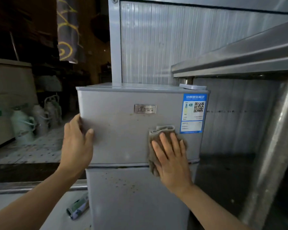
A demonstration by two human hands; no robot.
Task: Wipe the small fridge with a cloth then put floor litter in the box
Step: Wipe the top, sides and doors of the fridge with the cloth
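Right hand has flat fingers pressing the soft, floppy cloth near the right edge of the small fridge upper door, left hand gripping the door's left edge, thumb in front, and that floor litter looks like a light crushed wrapper, maybe.

Bare forearms, no sleeves visible

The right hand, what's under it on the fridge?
A brown cloth, pressed flat against the fridge door by the right hand. The door surface beneath the cloth is hidden.
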